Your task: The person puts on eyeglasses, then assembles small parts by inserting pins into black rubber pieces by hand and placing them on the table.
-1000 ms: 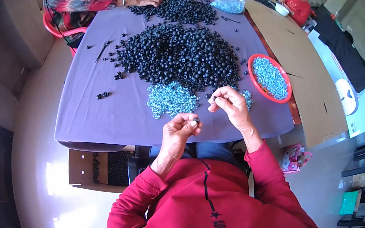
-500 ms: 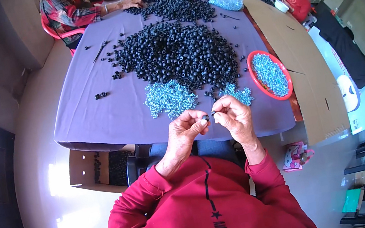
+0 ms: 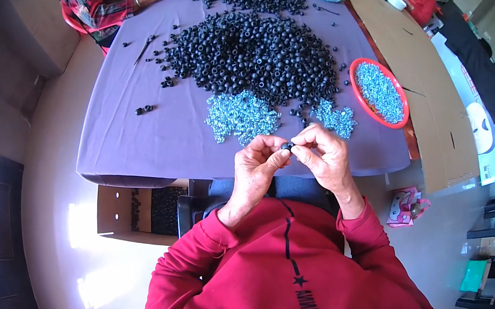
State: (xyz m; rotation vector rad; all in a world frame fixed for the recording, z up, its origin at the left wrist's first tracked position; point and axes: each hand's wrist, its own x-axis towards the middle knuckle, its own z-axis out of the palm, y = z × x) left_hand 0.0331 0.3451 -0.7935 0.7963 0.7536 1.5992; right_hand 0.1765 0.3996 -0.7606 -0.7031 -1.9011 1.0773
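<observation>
Left hand (image 3: 253,170) pinched a small round black bead (image 3: 286,145) between thumb and fingertips, while the right hand (image 3: 326,157) had its fingers drawn together at the bead's right side, exact grip too small to tell. That bead was up over the near edge of a purple cloth-covered table (image 3: 119,137). Just beyond lay two small heaps of shiny light-blue beads (image 3: 241,118), then a large mound of black beads (image 3: 250,55), with a shallow red dish (image 3: 405,101) of blue beads to the right.
</observation>
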